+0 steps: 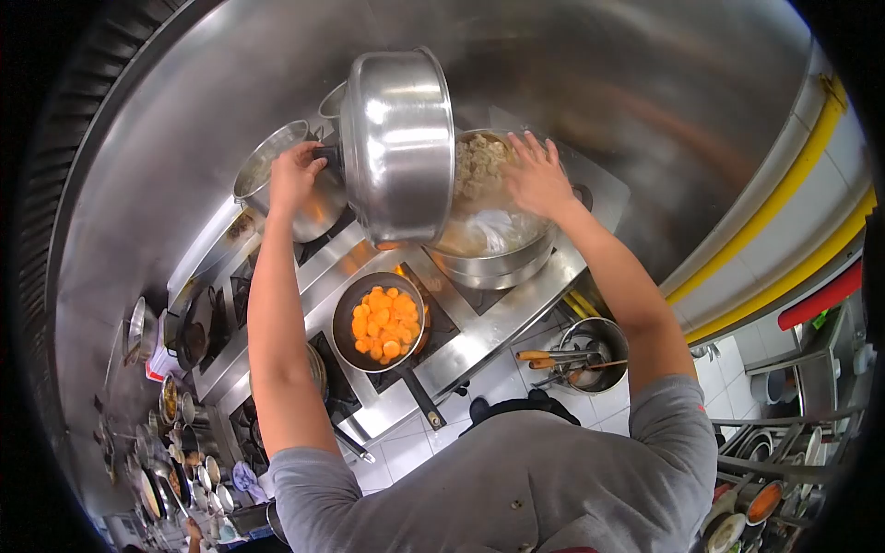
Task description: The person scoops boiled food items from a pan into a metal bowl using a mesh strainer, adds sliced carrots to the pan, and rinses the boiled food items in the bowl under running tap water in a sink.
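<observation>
My left hand (297, 175) is closed on the black handle of a large steel pot (398, 143), which is tilted on its side beside and partly over a wide steel pot (498, 269). Chunky pale food (481, 168) and cloudy liquid with something white (495, 230) fill the wide pot. Over the food, near the far right rim, my right hand (539, 180) is spread with its fingers apart. Nothing shows in it. Below the tilted pot, a black pan (347, 343) holds orange slices (384, 323) on the stove.
Another steel pot (318, 205) stands at the back left, behind my left hand. The pan's handle (421, 396) sticks out over the stove's front edge. A steel container with utensils (610, 369) is at the lower right. Many pots and pans (189, 442) crowd the lower left.
</observation>
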`<action>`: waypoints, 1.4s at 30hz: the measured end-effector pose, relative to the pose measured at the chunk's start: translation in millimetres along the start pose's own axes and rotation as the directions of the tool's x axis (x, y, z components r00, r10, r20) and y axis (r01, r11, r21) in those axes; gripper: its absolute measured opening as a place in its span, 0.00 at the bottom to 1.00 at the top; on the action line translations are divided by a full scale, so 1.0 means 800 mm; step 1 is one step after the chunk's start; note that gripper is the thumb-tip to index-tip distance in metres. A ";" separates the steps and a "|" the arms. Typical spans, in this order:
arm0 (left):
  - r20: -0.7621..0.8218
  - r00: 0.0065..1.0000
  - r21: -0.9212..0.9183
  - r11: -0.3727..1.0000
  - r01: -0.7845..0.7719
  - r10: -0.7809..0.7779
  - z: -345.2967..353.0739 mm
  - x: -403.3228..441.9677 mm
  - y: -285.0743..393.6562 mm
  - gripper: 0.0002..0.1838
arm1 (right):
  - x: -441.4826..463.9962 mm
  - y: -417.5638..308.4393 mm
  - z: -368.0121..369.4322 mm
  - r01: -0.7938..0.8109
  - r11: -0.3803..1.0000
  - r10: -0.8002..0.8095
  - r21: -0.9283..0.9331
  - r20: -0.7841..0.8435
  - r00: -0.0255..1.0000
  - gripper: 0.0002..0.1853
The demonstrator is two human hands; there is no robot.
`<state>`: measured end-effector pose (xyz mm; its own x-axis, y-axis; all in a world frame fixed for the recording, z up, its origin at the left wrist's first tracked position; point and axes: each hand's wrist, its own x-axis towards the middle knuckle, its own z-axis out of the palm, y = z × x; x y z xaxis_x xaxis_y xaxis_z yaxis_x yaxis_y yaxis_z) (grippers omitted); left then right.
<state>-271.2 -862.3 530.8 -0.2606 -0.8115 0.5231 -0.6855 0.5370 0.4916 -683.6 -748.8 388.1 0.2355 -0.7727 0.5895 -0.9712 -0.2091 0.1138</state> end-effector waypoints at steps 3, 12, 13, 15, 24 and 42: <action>0.002 1.000 0.012 1.000 -0.001 0.001 0.000 0.002 0.006 0.16 | -0.002 -0.001 -0.010 -0.015 1.000 0.014 0.011 0.022 1.000 0.20; 0.045 0.999 -0.023 1.000 -0.013 0.014 0.003 0.012 0.012 0.15 | 0.021 0.004 -0.035 -0.112 0.937 0.140 0.330 -0.063 0.988 0.23; 0.032 0.999 -0.026 0.999 -0.027 0.028 0.003 0.011 0.012 0.15 | 0.031 0.004 -0.031 -0.105 0.939 0.133 0.329 -0.065 0.989 0.23; 0.006 0.999 -0.003 0.999 -0.043 0.043 0.003 0.010 0.010 0.15 | 0.053 -0.002 -0.021 -0.204 0.951 0.183 0.231 0.110 0.977 0.26; -0.004 0.999 -0.011 0.999 -0.035 0.035 0.000 0.008 -0.004 0.17 | 0.096 -0.014 0.018 -0.237 0.971 0.220 0.031 0.266 0.938 0.27; 0.120 0.982 -0.194 0.974 -0.120 0.144 0.029 0.041 -0.003 0.15 | -0.604 -0.150 -0.079 -0.894 0.444 0.863 0.059 -0.295 0.410 0.13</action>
<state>-293.9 -895.7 530.2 -0.4363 -0.7471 0.5015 -0.5043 0.6646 0.5513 -683.2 -312.4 140.1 -0.7525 -0.3204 0.5754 -0.6399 0.5621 -0.5239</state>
